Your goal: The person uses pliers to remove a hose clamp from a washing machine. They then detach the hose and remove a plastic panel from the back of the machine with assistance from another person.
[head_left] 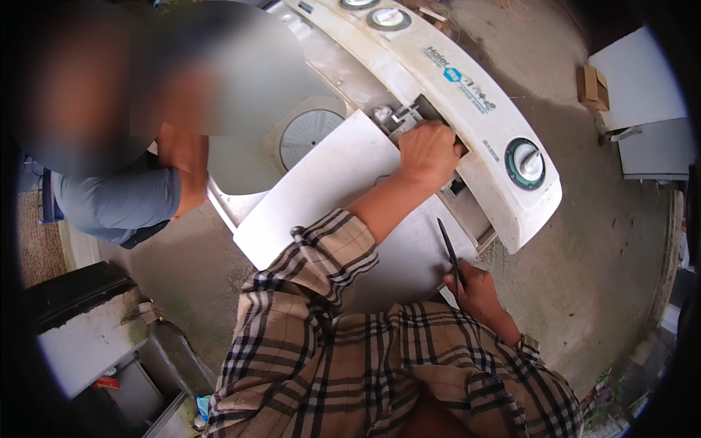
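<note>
washing machine (328, 182): right under the left forearm, spreading out left of those fingers; might rock from too much leaning, tbh

control panel (438, 82): just past the left fingers, gap along its near edge; could slip onto knuckles if loose, can't tell how fastened

co-worker's sleeve (120, 206): well left of both sets of fingers, beside the tub; easy to jolt via any sudden yank on the machine

left hand (429, 155): fingertips down in the gap and hidden, so can't tell if clenched or gripping a part; scrapes likely from hard edges in there

right hand (476, 293): fingers wrapped around a thin dark tool (449, 248), tip poking out ahead of them; liable to jab the left forearm if swung up carelessly

metal fitting (405, 117): just beyond the left fingers, leftward; could bend from blind tugging
</note>
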A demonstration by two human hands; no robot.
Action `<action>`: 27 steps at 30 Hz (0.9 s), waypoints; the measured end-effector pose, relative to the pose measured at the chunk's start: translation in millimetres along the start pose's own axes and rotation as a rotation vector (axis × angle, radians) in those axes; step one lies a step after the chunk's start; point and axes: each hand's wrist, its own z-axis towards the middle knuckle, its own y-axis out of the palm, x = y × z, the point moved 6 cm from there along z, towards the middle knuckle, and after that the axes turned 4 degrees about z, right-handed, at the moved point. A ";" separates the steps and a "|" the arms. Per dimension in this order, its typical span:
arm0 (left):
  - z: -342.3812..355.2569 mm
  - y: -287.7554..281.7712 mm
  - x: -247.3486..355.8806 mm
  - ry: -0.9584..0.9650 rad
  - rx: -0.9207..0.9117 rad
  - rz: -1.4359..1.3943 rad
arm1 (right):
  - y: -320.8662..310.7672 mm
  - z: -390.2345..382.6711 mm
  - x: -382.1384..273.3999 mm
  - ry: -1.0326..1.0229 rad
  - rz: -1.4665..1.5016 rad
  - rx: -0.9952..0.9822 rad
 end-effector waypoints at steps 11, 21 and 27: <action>-1.7 -2.6 -7.5 -0.133 0.020 -0.031 | 12.4 -2.5 11.4 -0.029 0.099 0.024; -3.9 -0.9 -3.9 -0.302 -0.001 -0.129 | 7.7 -1.5 11.2 -0.088 0.060 0.093; -11.5 -3.3 -6.1 -0.227 0.052 -0.141 | 8.7 -2.8 6.5 -0.053 0.092 0.084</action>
